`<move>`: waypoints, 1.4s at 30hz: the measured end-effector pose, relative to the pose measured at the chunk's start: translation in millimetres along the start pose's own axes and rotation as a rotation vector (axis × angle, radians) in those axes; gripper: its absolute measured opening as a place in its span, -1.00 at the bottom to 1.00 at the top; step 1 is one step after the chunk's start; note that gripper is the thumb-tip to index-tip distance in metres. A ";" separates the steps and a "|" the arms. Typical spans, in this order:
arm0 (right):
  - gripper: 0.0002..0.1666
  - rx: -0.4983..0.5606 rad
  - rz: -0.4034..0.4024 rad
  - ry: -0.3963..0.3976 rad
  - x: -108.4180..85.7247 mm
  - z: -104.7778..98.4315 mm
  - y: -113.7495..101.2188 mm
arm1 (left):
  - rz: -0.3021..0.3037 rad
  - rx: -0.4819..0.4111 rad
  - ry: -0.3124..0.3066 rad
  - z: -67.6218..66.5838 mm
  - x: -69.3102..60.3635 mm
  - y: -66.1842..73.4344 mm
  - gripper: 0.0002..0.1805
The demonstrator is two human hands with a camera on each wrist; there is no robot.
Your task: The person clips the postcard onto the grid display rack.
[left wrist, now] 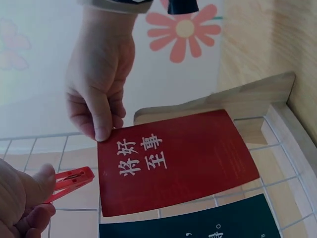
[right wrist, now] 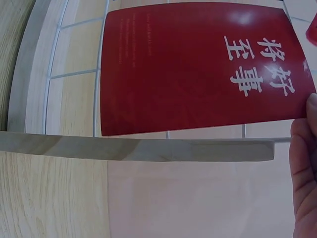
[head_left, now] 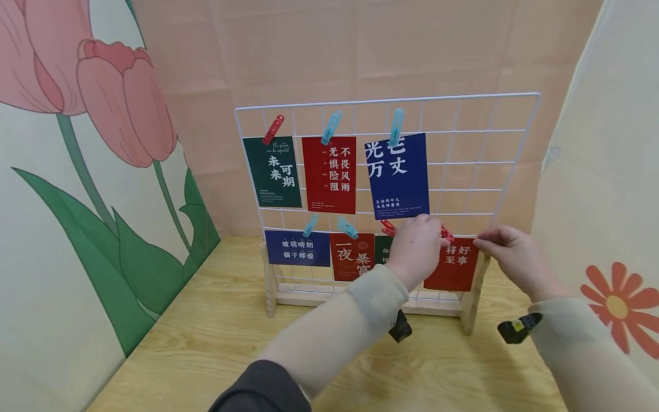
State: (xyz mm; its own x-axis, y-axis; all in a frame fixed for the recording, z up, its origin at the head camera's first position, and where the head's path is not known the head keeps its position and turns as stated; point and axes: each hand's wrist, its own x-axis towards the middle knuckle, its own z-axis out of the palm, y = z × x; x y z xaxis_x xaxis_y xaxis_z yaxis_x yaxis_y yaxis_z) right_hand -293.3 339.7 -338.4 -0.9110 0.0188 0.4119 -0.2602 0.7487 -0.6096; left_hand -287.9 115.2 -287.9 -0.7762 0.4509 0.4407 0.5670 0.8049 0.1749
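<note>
My right hand [head_left: 520, 260] pinches the upper right corner of a red card [left wrist: 173, 158] with white characters, holding it against the lower right of a white wire grid [head_left: 463, 131]. Between thumb and fingers, my left hand [head_left: 418, 249] squeezes a red clothespin [left wrist: 72, 182]. Its tip is beside the card's top edge, apart from it in the left wrist view. A dark green card [left wrist: 198, 220] hangs beside the red one, partly hidden by the left hand in the head view. Another red clothespin [head_left: 388, 228] sits above that green card.
Green, red and blue cards [head_left: 397, 183] hang along the upper row from red and light blue clothespins [head_left: 396, 127]. A blue card [head_left: 297, 249] and a red card [head_left: 352, 252] hang lower left. The grid stands in a wooden base [head_left: 437, 306] on a wood-patterned table [head_left: 206, 320].
</note>
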 end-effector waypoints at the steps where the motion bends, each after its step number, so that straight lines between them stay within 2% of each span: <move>1: -0.62 0.001 0.003 0.007 -0.2 0.3 -0.2 | 0.015 0.024 0.007 0.7 0.4 0.4 -0.78; 4: -0.62 0.009 0.006 0.022 -0.3 1.4 -1.0 | 0.059 0.099 0.025 3.1 2.2 1.0 -0.79; 12: -0.63 -0.012 0.014 0.056 -3.0 4.9 -2.8 | 0.112 0.185 0.065 6.0 8.3 3.2 -0.83; 17: -0.67 0.001 0.003 0.077 -4.4 6.3 -1.0 | 0.100 0.218 0.053 5.6 8.8 5.9 -0.84; 23: -0.66 -0.006 0.008 0.092 -4.8 7.1 0.0 | 0.119 0.267 0.077 5.2 8.7 8.3 -0.86; 27: -0.64 -0.022 0.012 0.101 -4.6 7.9 -0.9 | 0.111 0.303 0.087 5.7 11.0 8.8 -0.84; 31: -0.64 -0.022 0.016 0.104 -5.4 8.5 -1.9 | 0.094 0.340 0.068 6.7 13.9 9.9 -0.82; 42: -0.63 -0.020 0.021 0.106 -8.4 9.0 -5.7 | 0.062 0.335 0.033 3.9 23.5 14.1 -0.81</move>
State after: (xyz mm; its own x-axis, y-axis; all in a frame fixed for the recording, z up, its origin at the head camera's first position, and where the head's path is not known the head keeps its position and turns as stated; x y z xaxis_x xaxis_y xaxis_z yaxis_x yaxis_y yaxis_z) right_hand -287.1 329.3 -344.5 -0.8769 0.1040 0.4693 -0.2340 0.7605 -0.6057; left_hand -299.2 138.7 -278.6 -0.7304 0.4946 0.4710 0.4865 0.8608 -0.1495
